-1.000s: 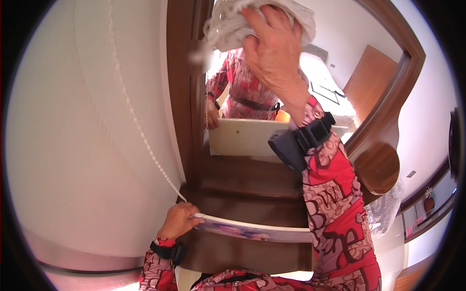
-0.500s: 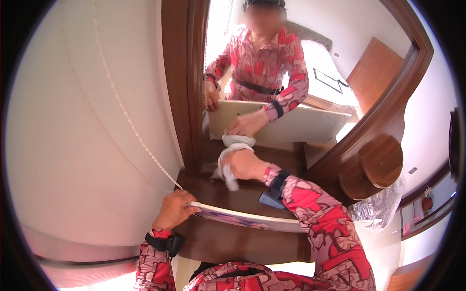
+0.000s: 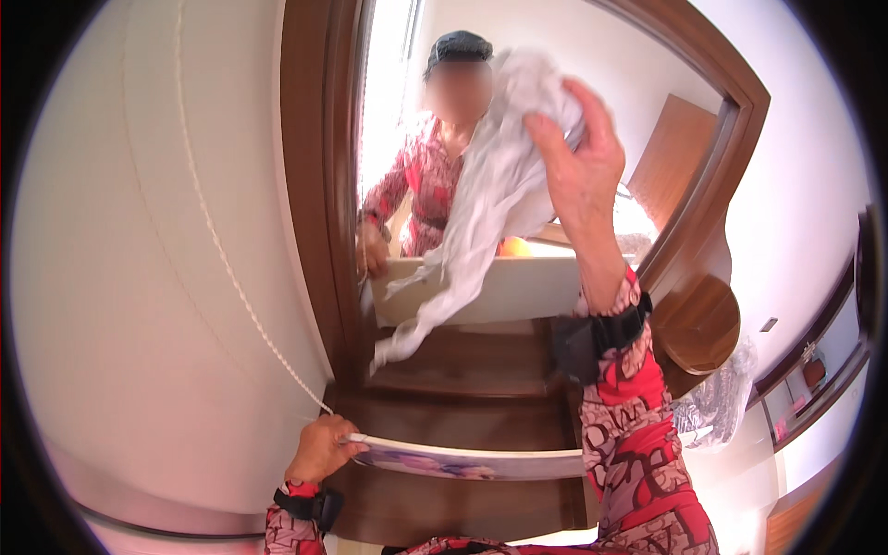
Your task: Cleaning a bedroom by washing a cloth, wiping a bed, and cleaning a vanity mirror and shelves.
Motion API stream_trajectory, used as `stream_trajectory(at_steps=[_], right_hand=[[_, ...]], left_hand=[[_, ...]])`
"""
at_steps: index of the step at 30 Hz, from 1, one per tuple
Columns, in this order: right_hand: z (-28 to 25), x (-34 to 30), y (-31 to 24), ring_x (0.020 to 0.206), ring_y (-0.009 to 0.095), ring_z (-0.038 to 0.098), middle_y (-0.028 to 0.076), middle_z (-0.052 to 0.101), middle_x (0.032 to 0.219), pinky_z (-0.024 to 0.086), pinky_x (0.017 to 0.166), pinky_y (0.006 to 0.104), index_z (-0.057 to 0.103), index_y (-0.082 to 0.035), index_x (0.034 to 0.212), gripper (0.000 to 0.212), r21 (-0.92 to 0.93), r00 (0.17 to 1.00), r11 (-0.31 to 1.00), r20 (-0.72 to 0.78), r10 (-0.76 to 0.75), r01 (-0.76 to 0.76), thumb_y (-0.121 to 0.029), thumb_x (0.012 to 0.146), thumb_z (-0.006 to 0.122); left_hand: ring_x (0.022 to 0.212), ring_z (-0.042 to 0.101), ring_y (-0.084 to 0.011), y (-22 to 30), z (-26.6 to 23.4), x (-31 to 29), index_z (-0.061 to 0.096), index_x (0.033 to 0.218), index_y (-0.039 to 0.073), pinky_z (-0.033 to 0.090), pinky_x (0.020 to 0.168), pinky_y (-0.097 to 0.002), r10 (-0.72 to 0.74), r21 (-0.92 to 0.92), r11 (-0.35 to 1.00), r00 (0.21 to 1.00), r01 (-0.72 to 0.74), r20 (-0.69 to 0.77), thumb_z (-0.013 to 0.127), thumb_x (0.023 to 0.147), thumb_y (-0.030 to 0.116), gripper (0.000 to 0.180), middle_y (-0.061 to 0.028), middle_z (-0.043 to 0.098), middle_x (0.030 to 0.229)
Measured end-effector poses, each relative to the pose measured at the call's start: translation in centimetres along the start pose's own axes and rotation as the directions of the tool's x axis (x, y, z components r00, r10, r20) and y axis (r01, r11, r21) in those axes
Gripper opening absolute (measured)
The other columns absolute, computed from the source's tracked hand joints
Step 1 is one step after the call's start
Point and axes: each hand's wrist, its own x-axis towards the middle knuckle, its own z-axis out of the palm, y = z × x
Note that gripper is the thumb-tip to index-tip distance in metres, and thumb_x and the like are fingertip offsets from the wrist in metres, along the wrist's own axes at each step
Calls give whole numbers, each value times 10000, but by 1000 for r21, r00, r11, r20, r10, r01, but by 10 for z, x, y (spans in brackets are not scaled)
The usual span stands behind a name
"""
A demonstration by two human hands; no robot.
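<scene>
Right grip (image 3: 586, 176) holds a white cloth (image 3: 495, 190) at its upper end, the long axis slanting down-left before the mirror (image 3: 610, 60); left grip (image 3: 320, 450), lower, clasps the left end of a picture panel (image 3: 472, 464), edge-up over the brown bench (image 3: 462, 416).

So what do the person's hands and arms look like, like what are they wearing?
The left hand and right hand are both ungloved. The long sleeves are red and dusty pink, with a bold dark-outlined print. Each wrist has a black strap with a dark, boxy module attached; no cables show.
</scene>
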Motion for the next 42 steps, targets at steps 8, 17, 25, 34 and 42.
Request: stream_trajectory(at_steps=[8, 17, 25, 34, 42], right_hand=[[75, -11, 37, 1030, 308, 495, 167, 494, 1072, 414, 855, 449, 581, -124, 1078, 410, -474, 655, 453, 503, -564, 755, -15, 684, 548], [-107, 4, 56, 1018, 366, 493, 207, 483, 1128, 418, 866, 386, 576, -125, 1133, 527, -860, 815, 288, 220, -537, 422, 64, 647, 497], [-173, -75, 36, 905, 195, 555, 107, 566, 1010, 437, 803, 295, 533, -3, 1105, 360, 65, 822, 820, 57, 566, -569, 55, 750, 523], [-149, -172, 56, 888, 184, 587, 82, 583, 1006, 479, 808, 324, 506, 10, 1114, 375, 147, 255, 210, 473, 844, -967, 52, 744, 464], [-130, -250, 95, 708, 259, 606, 178, 569, 1011, 527, 458, 320, 325, -70, 1315, 633, -960, -333, 167, 237, 913, -225, -359, 802, 557]], left_hand=[[703, 567, -284, -5, 2, 8, 642, 739, 63, 460, 628, -379, 23, 41, 999, 1000, -23, 7, 750, 622, 204, 213, -91, 591, 713], [670, 556, -271, -9, 8, 3, 632, 718, 64, 451, 594, -359, 32, -44, 998, 999, -33, -29, 761, 597, 177, 210, -82, 580, 680], [683, 539, -293, -3, 9, 5, 598, 742, 24, 432, 604, -360, 4, -82, 997, 1000, -6, -22, 764, 578, 94, 244, -114, 568, 708], [690, 523, -253, -4, 11, 2, 586, 771, 4, 416, 625, -331, -11, -97, 995, 1000, 8, -28, 755, 587, 72, 259, -97, 563, 719], [720, 507, -224, 12, -23, -26, 585, 786, 17, 418, 638, -306, -44, -89, 995, 994, 35, -102, 733, 565, -4, 267, -75, 559, 758]])
